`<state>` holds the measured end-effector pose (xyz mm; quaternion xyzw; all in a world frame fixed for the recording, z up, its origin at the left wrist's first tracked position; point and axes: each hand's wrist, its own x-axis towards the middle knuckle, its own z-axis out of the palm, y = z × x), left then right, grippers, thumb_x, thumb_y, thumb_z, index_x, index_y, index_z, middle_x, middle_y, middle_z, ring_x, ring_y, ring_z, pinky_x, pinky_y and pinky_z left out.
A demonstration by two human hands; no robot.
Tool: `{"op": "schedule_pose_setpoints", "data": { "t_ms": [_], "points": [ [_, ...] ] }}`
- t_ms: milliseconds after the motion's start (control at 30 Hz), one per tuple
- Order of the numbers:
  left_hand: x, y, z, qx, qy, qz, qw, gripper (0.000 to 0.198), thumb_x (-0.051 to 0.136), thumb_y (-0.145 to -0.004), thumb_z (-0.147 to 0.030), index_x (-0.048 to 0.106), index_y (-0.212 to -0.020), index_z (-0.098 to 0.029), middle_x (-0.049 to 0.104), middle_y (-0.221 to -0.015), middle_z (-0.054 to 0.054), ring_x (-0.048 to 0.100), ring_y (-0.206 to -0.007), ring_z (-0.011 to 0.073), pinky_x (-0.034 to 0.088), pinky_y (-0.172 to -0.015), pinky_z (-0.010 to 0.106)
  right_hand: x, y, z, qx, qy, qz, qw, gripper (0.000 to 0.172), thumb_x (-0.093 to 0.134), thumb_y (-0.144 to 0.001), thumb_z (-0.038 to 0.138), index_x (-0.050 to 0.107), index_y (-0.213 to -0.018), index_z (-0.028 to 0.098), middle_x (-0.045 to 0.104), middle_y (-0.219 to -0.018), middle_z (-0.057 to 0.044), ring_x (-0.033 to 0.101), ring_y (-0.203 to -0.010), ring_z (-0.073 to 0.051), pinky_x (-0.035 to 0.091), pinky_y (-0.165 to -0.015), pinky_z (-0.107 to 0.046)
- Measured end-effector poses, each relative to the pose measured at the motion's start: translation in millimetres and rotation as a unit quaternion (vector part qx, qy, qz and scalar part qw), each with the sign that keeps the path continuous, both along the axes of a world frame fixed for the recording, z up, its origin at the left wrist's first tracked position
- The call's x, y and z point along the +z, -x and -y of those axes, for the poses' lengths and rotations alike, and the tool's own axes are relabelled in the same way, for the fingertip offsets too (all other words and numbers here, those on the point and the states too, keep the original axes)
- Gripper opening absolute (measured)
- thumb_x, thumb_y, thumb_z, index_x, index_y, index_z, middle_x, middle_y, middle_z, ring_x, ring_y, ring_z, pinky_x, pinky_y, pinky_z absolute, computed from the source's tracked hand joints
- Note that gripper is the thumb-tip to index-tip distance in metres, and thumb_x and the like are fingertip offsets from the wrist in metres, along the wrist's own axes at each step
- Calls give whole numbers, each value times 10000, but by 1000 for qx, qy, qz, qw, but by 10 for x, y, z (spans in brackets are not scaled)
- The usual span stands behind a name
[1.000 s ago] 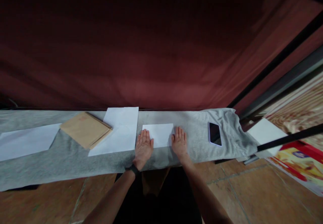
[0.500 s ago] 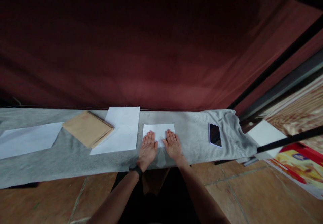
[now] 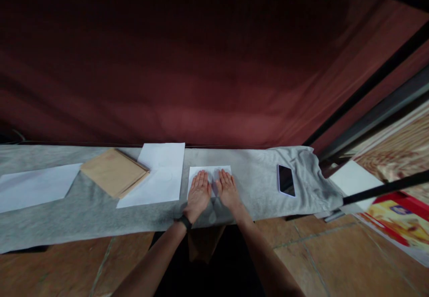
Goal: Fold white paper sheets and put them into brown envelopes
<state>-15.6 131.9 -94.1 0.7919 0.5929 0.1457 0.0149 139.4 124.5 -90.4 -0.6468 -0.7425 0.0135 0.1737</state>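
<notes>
A small white sheet of paper (image 3: 214, 170), perhaps folded, lies on the grey cloth in front of me. My left hand (image 3: 199, 192) rests palm down over its left part, fingers stretched out. Over the right part my right hand (image 3: 228, 190) lies the same way, fingers extended. Both thumbs point inward with a narrow gap between them. The hands cover much of the paper, so its lower edge is partly hidden. Neither hand grips anything.
Left of my hands lie larger white sheets (image 3: 167, 176) under a stack of brown envelopes (image 3: 112, 172), and another white sheet (image 3: 36, 187). A phone (image 3: 286, 181) lies to the right on the grey cloth (image 3: 254, 185). A dark red curtain (image 3: 208, 87) hangs behind.
Both hands stay flat on the small paper. The left hand has shifted slightly inward and toward the paper's top edge; the right has moved a little too. The view has tilted slightly.
</notes>
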Motion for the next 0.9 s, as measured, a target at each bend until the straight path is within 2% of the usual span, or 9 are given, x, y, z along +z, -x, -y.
{"op": "schedule_pose_setpoints", "data": {
  "t_ms": [100, 233, 400, 600, 767, 900],
  "points": [
    [3, -85, -190, -29, 32, -10, 999, 594, 285, -961, -193, 329, -1541, -74, 369, -1596, 170, 255, -1518, 254, 242, -1235, 478, 22, 171, -156, 43, 18, -8, 999, 495, 268, -1077, 336, 435, -1511, 167, 407, -1573, -90, 352, -1473, -211, 251, -1210, -433],
    [-38, -48, -303, -23, 18, -15, 999, 588, 267, -971, -209, 337, -1534, -55, 358, -1600, 172, 247, -1520, 248, 227, -1241, 458, -44, 196, -274, 42, 6, 4, 999, 491, 323, -1069, 364, 427, -1517, 193, 406, -1571, -96, 365, -1466, -241, 263, -1200, -482],
    [-74, 51, -324, 19, -10, 4, 1000, 591, 265, -991, -286, 345, -1531, -59, 363, -1600, 160, 250, -1520, 235, 225, -1243, 433, -110, 49, -343, 9, -14, 13, 1000, 528, 318, -1068, 405, 414, -1524, 157, 397, -1572, -115, 383, -1454, -272, 264, -1196, -489],
    [-87, 124, -321, 65, -19, 7, 998, 605, 292, -979, -311, 376, -1510, -33, 377, -1586, 183, 274, -1510, 267, 236, -1236, 458, -123, -117, -351, -36, -32, 15, 999, 550, 269, -1075, 409, 416, -1520, 122, 435, -1547, -138, 412, -1429, -287, 269, -1184, -494],
    [-88, 194, -286, 75, -21, 15, 997, 628, 315, -968, -324, 376, -1498, 9, 387, -1570, 220, 281, -1506, 291, 259, -1224, 482, -116, -229, -290, -62, -48, 25, 997, 564, 260, -1075, 409, 431, -1506, 87, 445, -1534, -181, 419, -1420, -307, 290, -1163, -512],
    [-69, 244, -264, 79, -37, 24, 996, 629, 309, -968, -327, 370, -1503, -4, 425, -1547, 224, 309, -1495, 294, 283, -1210, 504, -94, -309, -207, -89, -60, 23, 994, 556, 252, -1073, 384, 474, -1476, 72, 470, -1512, -197, 437, -1408, -320, 310, -1152, -522]
  ]
}}
